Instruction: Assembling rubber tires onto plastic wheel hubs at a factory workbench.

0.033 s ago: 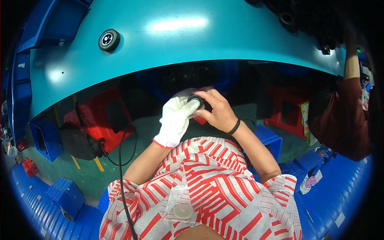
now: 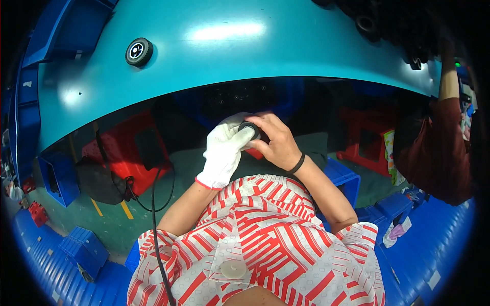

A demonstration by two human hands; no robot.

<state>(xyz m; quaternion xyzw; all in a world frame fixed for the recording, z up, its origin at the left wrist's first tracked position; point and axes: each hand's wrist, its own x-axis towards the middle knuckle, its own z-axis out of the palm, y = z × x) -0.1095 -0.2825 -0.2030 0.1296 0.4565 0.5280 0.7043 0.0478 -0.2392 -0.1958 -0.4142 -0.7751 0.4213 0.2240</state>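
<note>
Between my two hands, just off the near edge of the table, is a small black toy wheel. My left hand, in a white knit glove with a red cuff, grips it, the thumb pressed on its face. The bare fingers of my right hand curl round the wheel's other side; a black band circles that wrist. The wheel's far side is covered by my fingers. On the teal table, at the left, lies another wheel with a black tyre and a black-and-silver hub.
A dark heap of tyres covers the far right of the table, near another person's arm. Under the table edge sits a blue bin with dark parts. Red stools, blue crates and a hanging black cable are around me.
</note>
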